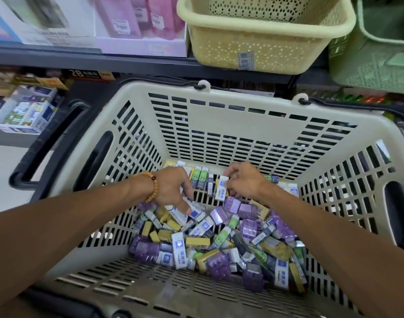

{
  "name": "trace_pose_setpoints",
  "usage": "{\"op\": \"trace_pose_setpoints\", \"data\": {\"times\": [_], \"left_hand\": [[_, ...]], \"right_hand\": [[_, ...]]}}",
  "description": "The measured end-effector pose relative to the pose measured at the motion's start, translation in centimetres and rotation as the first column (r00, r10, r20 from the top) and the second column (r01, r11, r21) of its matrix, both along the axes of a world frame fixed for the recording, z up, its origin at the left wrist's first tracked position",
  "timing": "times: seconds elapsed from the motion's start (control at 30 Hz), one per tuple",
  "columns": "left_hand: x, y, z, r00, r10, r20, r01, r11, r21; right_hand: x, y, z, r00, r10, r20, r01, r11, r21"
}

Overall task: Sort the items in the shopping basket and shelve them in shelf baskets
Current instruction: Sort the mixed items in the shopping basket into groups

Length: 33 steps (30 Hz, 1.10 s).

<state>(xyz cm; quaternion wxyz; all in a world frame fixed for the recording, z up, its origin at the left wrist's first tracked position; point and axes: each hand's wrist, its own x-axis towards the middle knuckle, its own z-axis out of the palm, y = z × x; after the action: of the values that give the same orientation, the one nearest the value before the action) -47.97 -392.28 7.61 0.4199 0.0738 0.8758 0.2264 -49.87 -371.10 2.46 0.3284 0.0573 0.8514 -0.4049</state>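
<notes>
Both hands are being held down inside the shopping basket (230, 125), over a heap of small boxes (219, 244) that is being kept on its slotted floor; a white box with blue print (221, 188) is being pinched between the fingers and thumb of the right hand (243, 180), just above the heap. A few white and blue boxes (189, 210) are being gripped by the curled fingers of the left hand (171, 188), whose wrist is being circled by a bead bracelet (151, 185); a cream shelf basket (263, 40) and a green shelf basket (377, 53) are being kept on the shelf above.
</notes>
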Motion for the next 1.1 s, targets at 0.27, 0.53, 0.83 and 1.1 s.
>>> {"op": "trace_pose_setpoints", "data": {"times": [0.27,0.53,0.83,1.1], "left_hand": [[0.2,-0.9,2.2,0.967,0.155,-0.203,-0.158,0.987,-0.002],[-0.3,-1.2,2.4,0.915,0.352,-0.199,-0.354,0.935,0.026],[-0.6,-1.1,2.8,0.885,0.423,-0.196,-0.42,0.906,0.055],[-0.6,-1.1,3.0,0.888,0.414,-0.201,-0.41,0.91,0.064]], "right_hand": [[1.4,-1.9,-0.7,0.751,0.625,-0.213,-0.391,0.681,0.619],[2.0,0.1,-1.1,0.849,0.467,-0.248,-0.331,0.835,0.44],[1.9,0.2,-0.6,0.734,0.631,-0.25,-0.392,0.696,0.602],[1.6,0.2,-0.8,0.79,0.506,-0.347,-0.321,0.823,0.469]]}}
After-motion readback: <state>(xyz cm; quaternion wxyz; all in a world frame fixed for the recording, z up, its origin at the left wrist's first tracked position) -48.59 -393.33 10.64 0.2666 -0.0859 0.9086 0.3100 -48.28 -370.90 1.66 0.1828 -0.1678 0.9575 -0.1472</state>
